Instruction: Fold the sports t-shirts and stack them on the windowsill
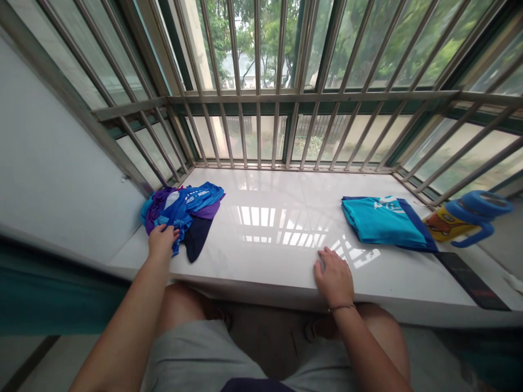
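On the left of the white sill lies a crumpled pile of blue, purple and dark navy clothes. My left hand (162,240) is at its near edge, with its fingers closed on the cloth of a blue shirt (192,201) that has white lettering. A purple garment (210,211) and a dark navy piece (198,237) stick out from beneath it. My right hand (335,276) rests on the sill near the front edge, fingers loosely spread and holding nothing. Right of it sits a neatly folded turquoise shirt (382,223) with a navy border and white print.
The glossy white sill (265,261) reflects the window. Metal bars (258,130) close off its back and sides. A blue-and-yellow bottle (461,218) stands at the right, beside the folded shirt. A flat black object (469,280) lies at the right front.
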